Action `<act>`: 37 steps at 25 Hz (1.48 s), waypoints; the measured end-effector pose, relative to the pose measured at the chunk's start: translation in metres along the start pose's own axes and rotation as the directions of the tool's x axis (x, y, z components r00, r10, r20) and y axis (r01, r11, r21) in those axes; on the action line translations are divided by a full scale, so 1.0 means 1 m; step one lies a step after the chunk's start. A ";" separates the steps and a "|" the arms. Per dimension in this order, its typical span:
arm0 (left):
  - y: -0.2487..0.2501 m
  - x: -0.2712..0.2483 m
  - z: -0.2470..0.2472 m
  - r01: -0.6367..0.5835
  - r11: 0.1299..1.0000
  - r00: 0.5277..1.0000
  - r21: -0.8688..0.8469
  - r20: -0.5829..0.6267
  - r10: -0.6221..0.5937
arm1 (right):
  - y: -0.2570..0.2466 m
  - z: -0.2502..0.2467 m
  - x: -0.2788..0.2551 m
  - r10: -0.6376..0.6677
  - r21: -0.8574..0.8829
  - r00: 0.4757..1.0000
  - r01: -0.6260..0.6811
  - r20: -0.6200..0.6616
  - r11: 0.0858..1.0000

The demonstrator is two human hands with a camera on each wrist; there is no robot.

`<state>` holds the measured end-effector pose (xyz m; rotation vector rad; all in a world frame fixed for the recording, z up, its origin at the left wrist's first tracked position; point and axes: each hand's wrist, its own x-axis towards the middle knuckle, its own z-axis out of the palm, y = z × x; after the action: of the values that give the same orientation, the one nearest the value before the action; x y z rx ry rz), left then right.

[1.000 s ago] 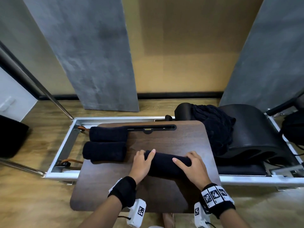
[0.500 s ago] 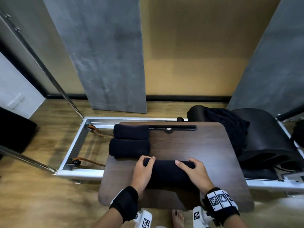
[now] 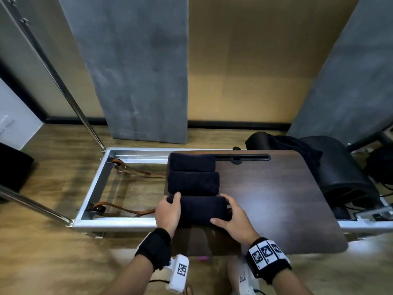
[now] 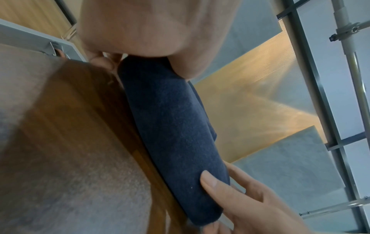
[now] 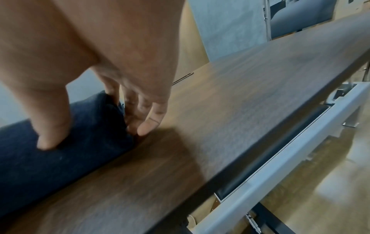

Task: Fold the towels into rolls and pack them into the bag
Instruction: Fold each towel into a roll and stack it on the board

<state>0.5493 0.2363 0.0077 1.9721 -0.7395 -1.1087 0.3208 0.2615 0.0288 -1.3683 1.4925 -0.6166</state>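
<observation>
Lower centre of the head view, a rolled dark towel [image 3: 202,210] lies on the wooden surface [image 3: 276,199], touching two other rolls [image 3: 193,183] above it. The left hand [image 3: 168,211] curls its grip round the roll's left end; the right hand [image 3: 236,216] clasps the right end.

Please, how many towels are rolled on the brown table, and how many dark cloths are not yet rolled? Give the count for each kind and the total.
Rolled dark towels on the table: 3, far roll, middle roll, near roll held by left hand and right hand.
Unrolled dark cloth heap on the black pad: 1.
Total: 4.
</observation>
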 end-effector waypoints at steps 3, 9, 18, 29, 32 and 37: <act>0.009 0.001 -0.006 0.000 1.000 1.000 -0.008 -0.006 0.000 | -0.003 0.018 0.003 0.014 0.030 0.984 -0.009 -0.180 1.000; -0.010 -0.012 -0.030 -0.256 0.949 0.959 0.184 0.168 0.226 | 0.000 0.027 0.013 0.023 -0.030 0.942 -0.036 -0.335 0.999; -0.035 0.006 -0.050 -0.509 0.754 0.860 0.416 0.271 0.432 | -0.004 0.045 0.014 0.082 0.123 0.898 -0.031 -0.433 0.992; -0.036 0.004 -0.046 -0.495 0.773 0.868 0.397 0.261 0.422 | -0.005 0.044 0.010 0.113 0.159 0.918 -0.055 -0.380 0.986; -0.040 0.004 -0.045 -0.512 0.746 0.859 0.425 0.279 0.430 | -0.002 0.045 0.007 0.115 -0.060 0.889 -0.157 -0.443 0.986; -0.040 0.007 -0.041 -0.488 0.771 0.873 0.409 0.246 0.421 | -0.002 0.048 0.007 0.293 0.297 0.845 -0.168 -0.447 0.940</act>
<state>0.5936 0.2663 -0.0140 1.9299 -1.5918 -0.8207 0.3655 0.2661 0.0097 -0.8491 1.8723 -1.0055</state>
